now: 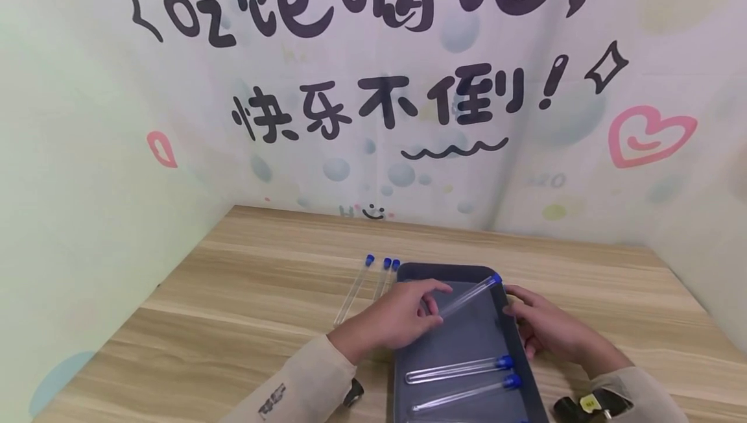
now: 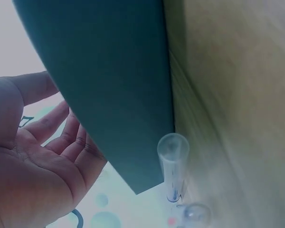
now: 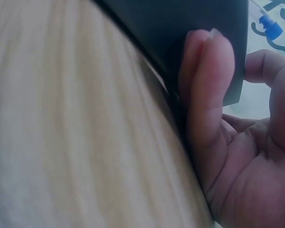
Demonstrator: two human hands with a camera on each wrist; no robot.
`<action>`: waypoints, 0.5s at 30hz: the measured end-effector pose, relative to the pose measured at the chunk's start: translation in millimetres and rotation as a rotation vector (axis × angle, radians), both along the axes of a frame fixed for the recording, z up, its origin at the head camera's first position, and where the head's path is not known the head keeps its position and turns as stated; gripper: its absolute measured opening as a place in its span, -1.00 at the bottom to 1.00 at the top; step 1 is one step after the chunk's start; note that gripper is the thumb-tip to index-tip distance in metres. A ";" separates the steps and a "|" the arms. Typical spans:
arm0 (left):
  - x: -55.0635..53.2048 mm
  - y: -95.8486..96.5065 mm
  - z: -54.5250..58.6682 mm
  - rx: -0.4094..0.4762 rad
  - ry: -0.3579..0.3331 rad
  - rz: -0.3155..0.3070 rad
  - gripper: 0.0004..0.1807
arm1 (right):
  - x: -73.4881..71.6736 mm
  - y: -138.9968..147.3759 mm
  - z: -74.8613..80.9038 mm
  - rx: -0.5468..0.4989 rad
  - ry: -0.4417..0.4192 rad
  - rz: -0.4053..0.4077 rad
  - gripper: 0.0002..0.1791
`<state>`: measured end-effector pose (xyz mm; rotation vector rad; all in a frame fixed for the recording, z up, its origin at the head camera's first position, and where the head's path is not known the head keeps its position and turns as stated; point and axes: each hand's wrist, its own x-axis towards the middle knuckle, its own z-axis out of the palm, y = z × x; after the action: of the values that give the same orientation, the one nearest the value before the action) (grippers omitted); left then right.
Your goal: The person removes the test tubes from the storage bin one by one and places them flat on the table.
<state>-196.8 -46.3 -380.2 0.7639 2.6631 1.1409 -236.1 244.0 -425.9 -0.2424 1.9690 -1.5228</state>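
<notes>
A dark grey tray (image 1: 475, 335) lies lengthwise before me on the wooden table. Above its far half, my left hand (image 1: 397, 316) pinches the clear lower end of a blue-capped test tube (image 1: 471, 294) between thumb and fingers. That tube slants up to the right, its cap (image 3: 270, 28) by the far right rim. My right hand (image 1: 548, 327) grips the tray's right side, thumb near the rim and fingers against the outer wall. Two more capped test tubes (image 1: 458, 370) lie across the tray's near half, caps to the right. In the left wrist view the tray wall hides the left fingertips.
Left of the tray, several blue-capped tubes (image 1: 354, 290) lie on the table (image 1: 251, 287), some partly behind my left hand. Dark wrist gear (image 1: 595, 403) shows at the right sleeve. A printed cloth (image 1: 373, 170) hangs behind the table.
</notes>
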 end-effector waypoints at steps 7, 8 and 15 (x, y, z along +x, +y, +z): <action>-4.0 -5.9 5.2 0.049 -0.056 0.040 -0.54 | 1.2 0.0 0.2 0.006 0.006 -0.007 -0.28; -4.5 -6.7 5.6 0.050 -0.057 0.046 -0.55 | 1.2 -0.1 0.4 0.007 0.006 -0.006 -0.28; -7.7 -13.8 7.5 0.064 -0.035 0.080 -0.62 | 1.9 -0.6 2.2 0.011 0.014 -0.001 -0.27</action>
<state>-204.4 -60.1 -372.7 0.6470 2.6620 1.2521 -234.2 243.4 -423.6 -0.2487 1.9882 -1.5149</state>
